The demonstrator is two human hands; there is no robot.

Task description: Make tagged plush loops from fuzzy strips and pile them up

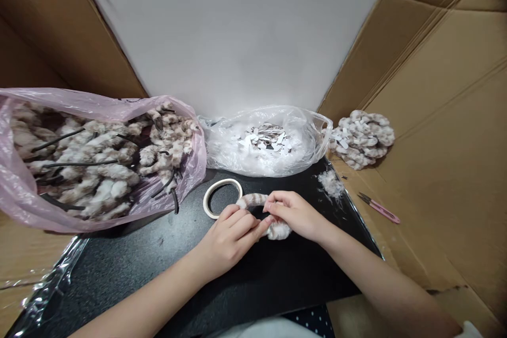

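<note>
A furry band [253, 200], white with brown stripes, is bent into a loop over the black tabletop. My left hand [233, 232] grips its left side, fingers bent and closed. On the right side, my right hand [293, 214] pinches the band, its thumb and fingertips meeting close to the left fingertips. A fluffy white part [279, 231] of the band hangs below the right fingers. What lies between the fingertips is too small to make out. Just behind my left hand a roll of cream tape [209, 190] lies flat.
A pink bag [200, 161] of furry strips with dark tubes stands left. At the back, a clear bag [225, 142] holds small white-and-brown pieces. Rightward are fluff [331, 185], a furry bundle [366, 140] and pink-handled thread snips [380, 208]. Cardboard walls [443, 132] flank the table [158, 253].
</note>
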